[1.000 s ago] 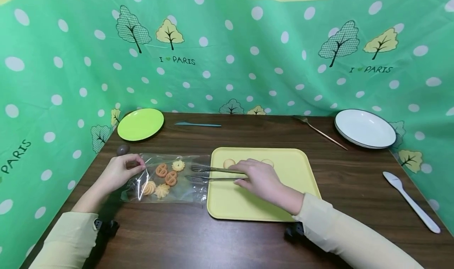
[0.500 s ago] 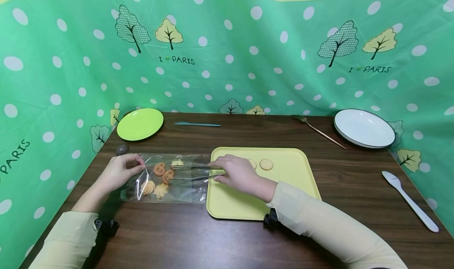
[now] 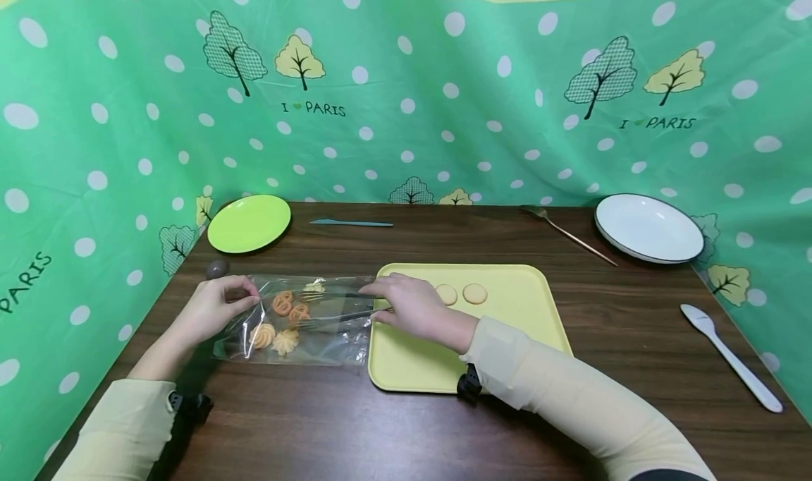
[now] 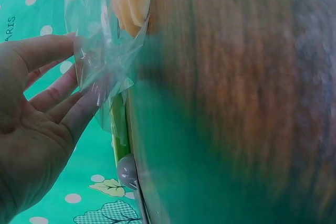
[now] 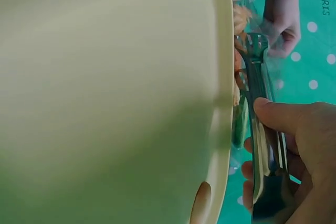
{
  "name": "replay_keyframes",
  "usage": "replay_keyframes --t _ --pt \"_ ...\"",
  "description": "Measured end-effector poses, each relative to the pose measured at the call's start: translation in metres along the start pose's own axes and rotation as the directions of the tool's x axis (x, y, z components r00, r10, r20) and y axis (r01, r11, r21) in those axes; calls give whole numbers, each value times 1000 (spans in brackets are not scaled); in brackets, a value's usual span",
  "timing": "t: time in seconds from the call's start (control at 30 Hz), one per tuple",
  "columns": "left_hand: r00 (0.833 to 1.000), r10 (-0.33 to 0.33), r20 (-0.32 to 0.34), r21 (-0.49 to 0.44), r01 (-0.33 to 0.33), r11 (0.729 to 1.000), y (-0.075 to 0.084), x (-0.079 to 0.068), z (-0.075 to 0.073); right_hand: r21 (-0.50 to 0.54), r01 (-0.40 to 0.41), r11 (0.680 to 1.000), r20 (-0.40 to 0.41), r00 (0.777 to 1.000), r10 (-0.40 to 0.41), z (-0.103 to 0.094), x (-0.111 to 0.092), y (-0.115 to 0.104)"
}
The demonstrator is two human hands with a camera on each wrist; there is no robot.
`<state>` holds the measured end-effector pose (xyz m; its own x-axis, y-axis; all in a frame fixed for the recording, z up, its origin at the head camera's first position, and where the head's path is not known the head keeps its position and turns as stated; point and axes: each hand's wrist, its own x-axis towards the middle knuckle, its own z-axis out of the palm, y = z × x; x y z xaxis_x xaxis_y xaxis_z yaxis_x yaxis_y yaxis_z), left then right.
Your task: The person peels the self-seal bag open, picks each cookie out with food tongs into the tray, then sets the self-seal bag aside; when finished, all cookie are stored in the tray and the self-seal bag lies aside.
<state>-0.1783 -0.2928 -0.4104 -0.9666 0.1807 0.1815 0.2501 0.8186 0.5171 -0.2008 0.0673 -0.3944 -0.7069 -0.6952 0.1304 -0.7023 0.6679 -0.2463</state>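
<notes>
A clear plastic bag [image 3: 345,347] lies on the table with several cookies inside, among them brown pretzel-shaped ones [image 3: 282,302] and a pale flower-shaped one [image 3: 285,342]. My left hand [image 3: 216,308] pinches the bag's left end between thumb and fingers; a swirled cookie [image 4: 131,1] shows close by in the left wrist view. My right hand [image 3: 412,308] grips metal tongs [image 5: 256,80] at the bag's right end. Their tips are spread apart inside the bag, around the upper and pretzel cookies. Beneath that hand is a yellow tray [image 3: 526,312] bearing two round cookies [image 3: 474,294].
At the back stand a green plate [image 3: 249,223], a teal knife [image 3: 352,223], a fork [image 3: 574,238] and a white dish [image 3: 650,227]. A white knife [image 3: 729,357] lies at the right. Behind my left hand is a grey spoon [image 4: 127,170].
My right hand has moved left with the tongs, whose tips slid deeper into the bag to the cookies. Both round cookies on the tray are uncovered. My left hand has stayed put.
</notes>
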Motion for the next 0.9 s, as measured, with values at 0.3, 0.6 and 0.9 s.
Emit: replay_keyframes --t 0.3,0.6,0.9 --pt "1000 22 -17 20 -21 1000 0 0 0 21 2 1000 -21 1000 -2 -3 -9 7" --pt "1000 7 -13 33 -7 999 -1 0 0 53 8 999 -37 999 -6 -6 -21 21" --pt "1000 16 -7 33 -16 999 -2 2 1 75 15 997 -5 1000 -15 -4 -18 26"
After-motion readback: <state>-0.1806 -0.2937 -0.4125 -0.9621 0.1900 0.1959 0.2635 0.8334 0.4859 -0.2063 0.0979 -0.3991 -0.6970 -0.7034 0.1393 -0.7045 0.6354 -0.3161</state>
